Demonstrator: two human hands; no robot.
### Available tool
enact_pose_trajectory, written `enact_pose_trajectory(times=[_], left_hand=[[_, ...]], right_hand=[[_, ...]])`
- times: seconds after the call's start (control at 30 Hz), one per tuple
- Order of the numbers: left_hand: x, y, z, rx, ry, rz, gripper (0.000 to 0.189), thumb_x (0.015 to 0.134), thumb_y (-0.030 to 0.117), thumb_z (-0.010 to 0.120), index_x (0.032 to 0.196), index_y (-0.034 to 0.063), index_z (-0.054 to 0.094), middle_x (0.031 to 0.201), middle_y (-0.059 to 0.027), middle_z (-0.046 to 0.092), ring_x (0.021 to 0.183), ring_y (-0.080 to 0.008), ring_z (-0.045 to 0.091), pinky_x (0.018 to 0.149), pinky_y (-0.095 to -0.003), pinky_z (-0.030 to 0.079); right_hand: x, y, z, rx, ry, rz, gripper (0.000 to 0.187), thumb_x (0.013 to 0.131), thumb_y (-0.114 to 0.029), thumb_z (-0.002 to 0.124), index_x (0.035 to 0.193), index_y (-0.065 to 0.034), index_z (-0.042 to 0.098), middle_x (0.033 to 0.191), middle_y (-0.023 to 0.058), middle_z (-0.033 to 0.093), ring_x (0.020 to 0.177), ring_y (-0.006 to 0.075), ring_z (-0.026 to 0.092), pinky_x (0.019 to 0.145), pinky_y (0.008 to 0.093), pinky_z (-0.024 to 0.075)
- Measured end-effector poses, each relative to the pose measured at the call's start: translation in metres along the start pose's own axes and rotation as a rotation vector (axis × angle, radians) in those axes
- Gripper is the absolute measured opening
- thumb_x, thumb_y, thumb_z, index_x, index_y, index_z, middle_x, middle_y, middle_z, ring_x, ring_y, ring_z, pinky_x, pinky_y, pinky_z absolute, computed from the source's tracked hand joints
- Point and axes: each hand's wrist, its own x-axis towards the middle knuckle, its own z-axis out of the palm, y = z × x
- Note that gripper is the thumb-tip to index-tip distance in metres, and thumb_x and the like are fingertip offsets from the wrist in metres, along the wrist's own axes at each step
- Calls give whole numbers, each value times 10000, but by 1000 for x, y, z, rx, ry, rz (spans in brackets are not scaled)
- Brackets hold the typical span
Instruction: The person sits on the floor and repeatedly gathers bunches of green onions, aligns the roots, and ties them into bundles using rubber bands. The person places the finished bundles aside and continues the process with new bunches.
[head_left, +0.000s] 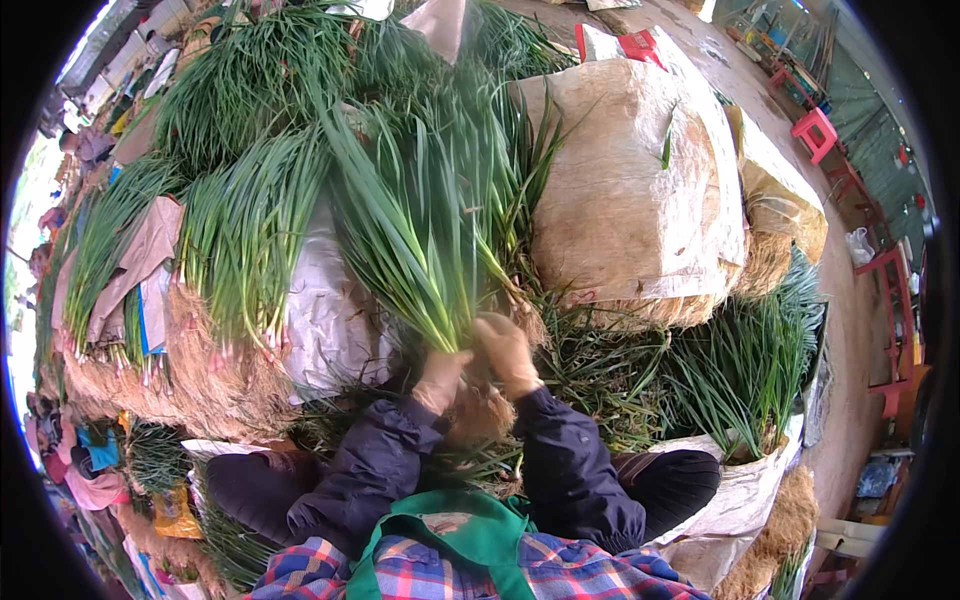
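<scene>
My left hand (442, 379), in a pale glove, is closed round the lower stems of a bunch of long green allium plants (420, 270). Their leaves fan out away from me, and fibrous roots (480, 412) hang below the hands. Close on the right side of the same bunch is my right hand (506, 349), also gloved, with its fingers curled and partly blurred; whether it grips any stems cannot be told. More plants with rooted ends (525, 315) lie just beyond it. Loose trimmed leaves (607, 375) cover the area right of my hands.
Rows of rooted plants (247, 247) lie at the left beside a whitish plastic sheet (330, 307). A large woven sack (637, 187) covers a pile at the right. Further right stand a pink stool (814, 135) and red frames (892, 322). A person (90, 142) is at the far left.
</scene>
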Motion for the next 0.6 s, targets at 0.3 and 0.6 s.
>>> enact_pose_trajectory(times=[0.3, 0.6], left_hand=[[-50, 24, -83, -584, -558, 180, 711, 835, 99, 669, 1437, 47, 293, 753, -12, 602, 760, -161, 602, 762, -337, 515], [-15, 45, -25, -183, -225, -16, 333, 861, 102, 623, 1165, 42, 499, 1154, -109, 599, 1065, -241, 579, 804, -384, 568]], right_hand=[[24, 40, -1, -686, -361, -184, 196, 895, -138, 596, 1080, -83, 633, 721, 35, 624, 534, 121, 535, 515, 269, 460], [35, -6, -40, -1376, 92, -470, 309, 807, -93, 575, 1104, -150, 637, 818, 94, 596, 779, 270, 579, 696, 394, 443]])
